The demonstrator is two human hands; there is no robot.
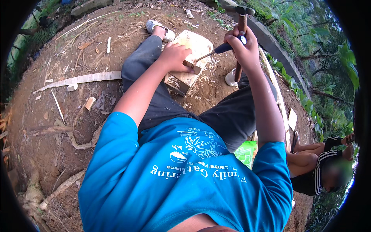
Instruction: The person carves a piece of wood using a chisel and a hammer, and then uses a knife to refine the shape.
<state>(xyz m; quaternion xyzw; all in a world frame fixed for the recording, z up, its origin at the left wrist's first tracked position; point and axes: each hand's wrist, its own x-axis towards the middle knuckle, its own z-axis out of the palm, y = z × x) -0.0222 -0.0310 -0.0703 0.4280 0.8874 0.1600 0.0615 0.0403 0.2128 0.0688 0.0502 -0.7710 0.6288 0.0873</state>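
My left hand (pixel 174 58) is closed on a small wooden block (pixel 196 69), pressing it against a pale wooden board (pixel 190 78) between my feet. In my raised right hand (pixel 245 48) are two tools together. One is a hammer (pixel 242 23), upright, its dark head above the fist and its brown handle running down below it. The other is a blue-handled chisel (pixel 223 48), slanting down to the left. Its thin metal tip meets the small block close to my left fingers.
Wood shavings and offcuts (pixel 90 103) lie on the bare soil. A long curved wooden strip (pixel 85 79) is at left, a long plank (pixel 284 116) at right. A green bag (pixel 245 153) lies by my right side. Another person (pixel 309 166) sits at far right near plants.
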